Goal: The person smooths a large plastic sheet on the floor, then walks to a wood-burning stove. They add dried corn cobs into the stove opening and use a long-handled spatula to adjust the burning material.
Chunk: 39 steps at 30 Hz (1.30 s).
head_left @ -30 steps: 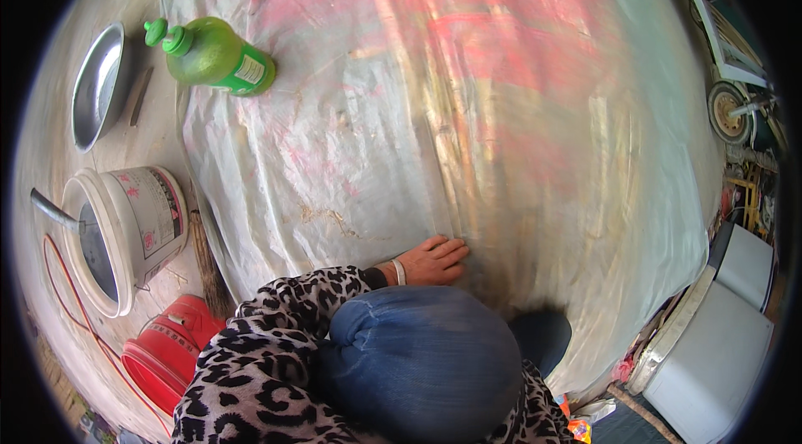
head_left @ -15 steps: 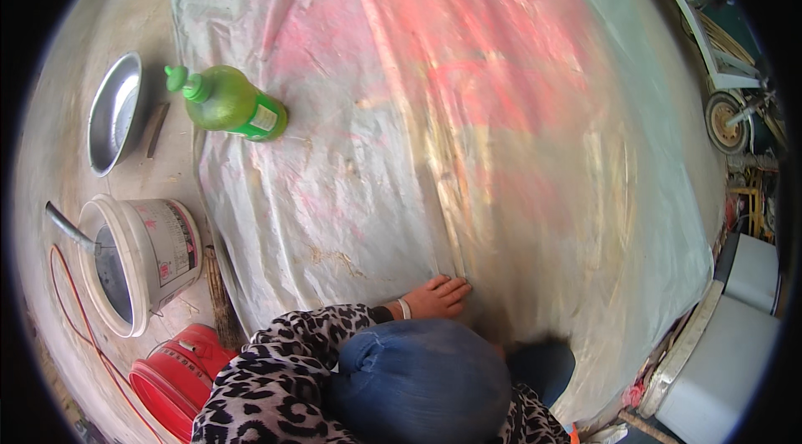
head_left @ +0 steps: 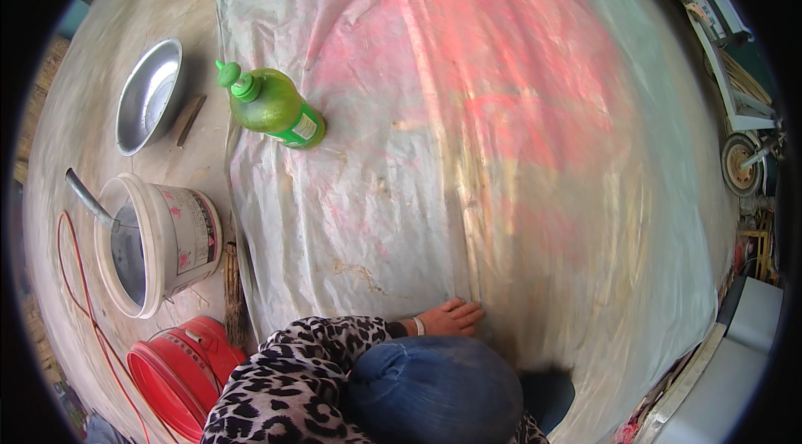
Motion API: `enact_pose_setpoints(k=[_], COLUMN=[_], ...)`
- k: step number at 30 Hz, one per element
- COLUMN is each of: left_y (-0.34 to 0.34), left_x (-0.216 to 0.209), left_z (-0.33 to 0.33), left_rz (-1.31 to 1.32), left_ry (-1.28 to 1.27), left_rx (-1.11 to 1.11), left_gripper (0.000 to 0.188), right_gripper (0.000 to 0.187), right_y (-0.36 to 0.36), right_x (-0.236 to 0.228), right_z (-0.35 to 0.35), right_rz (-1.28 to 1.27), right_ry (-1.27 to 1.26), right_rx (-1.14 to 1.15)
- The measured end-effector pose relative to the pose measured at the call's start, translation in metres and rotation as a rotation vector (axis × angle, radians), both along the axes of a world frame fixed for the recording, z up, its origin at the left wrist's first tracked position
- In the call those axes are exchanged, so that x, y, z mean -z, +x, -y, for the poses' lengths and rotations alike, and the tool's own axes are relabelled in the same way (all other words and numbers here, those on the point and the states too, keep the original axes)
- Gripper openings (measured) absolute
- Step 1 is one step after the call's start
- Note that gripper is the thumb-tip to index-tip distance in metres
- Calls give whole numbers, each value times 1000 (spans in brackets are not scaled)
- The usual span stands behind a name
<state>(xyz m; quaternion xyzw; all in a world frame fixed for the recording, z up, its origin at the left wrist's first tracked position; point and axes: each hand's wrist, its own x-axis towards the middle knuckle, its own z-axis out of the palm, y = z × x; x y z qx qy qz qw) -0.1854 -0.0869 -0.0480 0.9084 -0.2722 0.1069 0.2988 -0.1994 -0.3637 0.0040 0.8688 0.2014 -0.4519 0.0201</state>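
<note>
My left hand (head_left: 451, 319) rests on a wrinkled plastic sheet (head_left: 351, 193), palm down with its fingers stretched out. It is open and holds nothing. A pale band circles its wrist, and the leopard-print sleeve (head_left: 276, 377) runs down to the lower edge. Just below the hand is my bent knee in blue denim (head_left: 434, 390). My right hand does not show. Farther off, a green pump bottle (head_left: 280, 110) stands on the sheet's left part, apart from the hand. Pink and red stains (head_left: 518, 68) spread over the sheet's far middle.
Left of the sheet are a metal basin (head_left: 150, 97), a flat strip (head_left: 190, 120), a white bucket (head_left: 188, 239) with a grey handle or pipe in it, a brush-like bundle (head_left: 234, 294), a red bucket (head_left: 180, 373) and a red cord (head_left: 79, 302). A wheeled frame (head_left: 742, 164) and grey box (head_left: 727, 385) stand right.
The whole view has shifted, so the bottle, basin and buckets appear farther right. My left hand stays spread on the sheet, and nothing has been picked up.
</note>
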Motion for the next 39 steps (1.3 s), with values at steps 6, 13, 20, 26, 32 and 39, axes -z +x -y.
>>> enact_pose_setpoints(k=[6,13,20,26,32,39], left_y=[-1,-3,-1,-3,-3,-4], left_x=[5,12,16,11,9,8], left_z=[3,6,6,5,3,4], left_rz=[-29,5,35,-61,-28,-86], left_ry=[32,53,37,-18,54,5], left_rx=[37,18,26,57,47,49], left_gripper=[28,25,25,30,33,32], right_gripper=[43,43,44,44,45,44], right_y=[6,16,15,11,3,-3], right_x=[4,5,4,0,-2,3], right_z=[1,-2,0,2,2,8], right_rz=[-26,-65,-82,-85,-89,-62], right_ry=[7,-20,-26,-23,-20,-45], right_rx=[24,37,55,85,100,85])
